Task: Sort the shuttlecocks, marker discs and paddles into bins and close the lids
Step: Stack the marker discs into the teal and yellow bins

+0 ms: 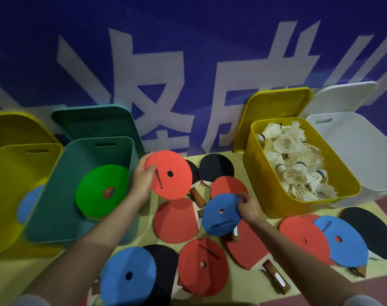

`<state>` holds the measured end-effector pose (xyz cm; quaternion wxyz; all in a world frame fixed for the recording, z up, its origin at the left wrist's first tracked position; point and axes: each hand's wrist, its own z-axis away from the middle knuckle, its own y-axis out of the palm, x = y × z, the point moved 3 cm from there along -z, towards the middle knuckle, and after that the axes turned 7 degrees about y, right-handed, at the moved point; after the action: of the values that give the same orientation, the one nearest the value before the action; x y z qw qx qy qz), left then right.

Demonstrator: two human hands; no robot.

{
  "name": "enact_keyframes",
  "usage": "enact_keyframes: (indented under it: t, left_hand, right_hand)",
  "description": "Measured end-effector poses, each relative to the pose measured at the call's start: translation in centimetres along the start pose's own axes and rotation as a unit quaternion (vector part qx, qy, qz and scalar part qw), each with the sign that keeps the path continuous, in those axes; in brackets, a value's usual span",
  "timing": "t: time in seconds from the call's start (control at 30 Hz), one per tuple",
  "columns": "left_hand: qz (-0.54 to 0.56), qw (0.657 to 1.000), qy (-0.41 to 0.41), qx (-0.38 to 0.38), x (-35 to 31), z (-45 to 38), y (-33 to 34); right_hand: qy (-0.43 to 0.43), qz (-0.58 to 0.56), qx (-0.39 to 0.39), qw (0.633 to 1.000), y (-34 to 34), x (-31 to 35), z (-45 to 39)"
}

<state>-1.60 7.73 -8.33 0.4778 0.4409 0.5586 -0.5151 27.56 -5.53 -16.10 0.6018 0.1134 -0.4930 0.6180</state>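
Just right of the teal bin [55,208], in the head view, the left hand [142,181] grips a red marker disc [169,174] by its left edge, fingers curled over the rim, holding the disc tilted above the table. Inside the teal bin a green marker disc [99,191] lies on top of a small stack. Left of the teal bin, touching it, stands a yellow bin [4,195] with a blue disc [30,205] partly seen inside. Behind the teal bin its teal lid [95,122] leans against the blue banner [188,51].

Further right of the teal bin, the right hand [248,207] pinches a blue marker disc [222,214] at its right edge, lifting it over red-faced paddles [176,220] lying on the table [316,274]. Nearer the camera, more discs and paddles lie overlapping: a blue one [128,276], a red one [201,266], and a paddle with a wooden handle [276,277].

Well to the right of the teal bin, a second yellow bin [263,193] is filled with white shuttlecocks [296,166], its yellow lid [274,115] propped behind it. Beside it stands a white bin [360,155]. In front of these lie another red disc [298,235], a blue disc [342,241] and a black paddle face [373,230], overlapping.
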Motion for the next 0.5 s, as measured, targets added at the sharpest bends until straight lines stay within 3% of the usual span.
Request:
enact_keyframes:
  t: [0.17,0.33,0.5]
  left_hand:
    - [0.041,0.999,0.034,-0.012,-2.3,0.9,-5.3]
    - [0.016,0.997,0.071,0.024,-2.9,-0.2,-11.8]
    - [0.063,0.996,0.055,-0.019,-2.9,-2.2,-19.5]
  right_hand:
    - [0.039,-0.124,-0.059,0.990,2.5,1.2,2.5]
    - [-0.032,-0.225,-0.069,0.971,5.6,7.6,6.7]
    - [-0.085,-0.292,-0.042,0.952,11.4,14.4,11.5]
